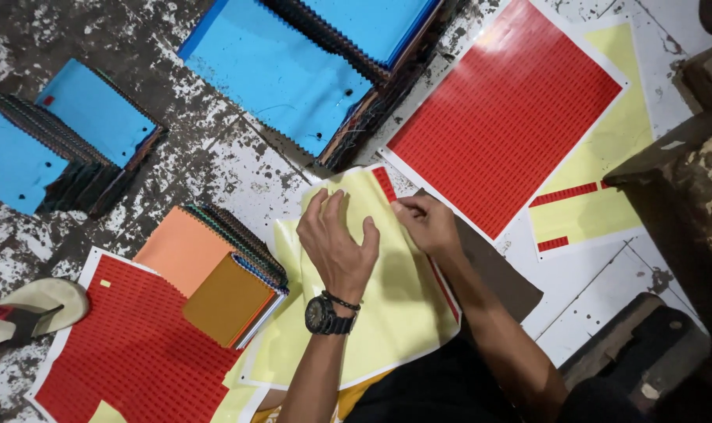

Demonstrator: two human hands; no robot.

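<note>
The left hand (336,239), with a dark wristwatch (322,316), lies flat with spread fingers on a yellow backing sheet (395,305) on the stained floor (215,157), and the right hand (426,222) pinches at the short strip of red stickers (384,183) near the top edge of this sheet. A full red sticker sheet (504,113) lies just beside the right hand, and another one (133,352) is at the lower left, near a sandal (27,309). Left of the left hand is an orange fabric swatch stack (215,282), and blue swatch stacks (285,70) lie further up.
</note>
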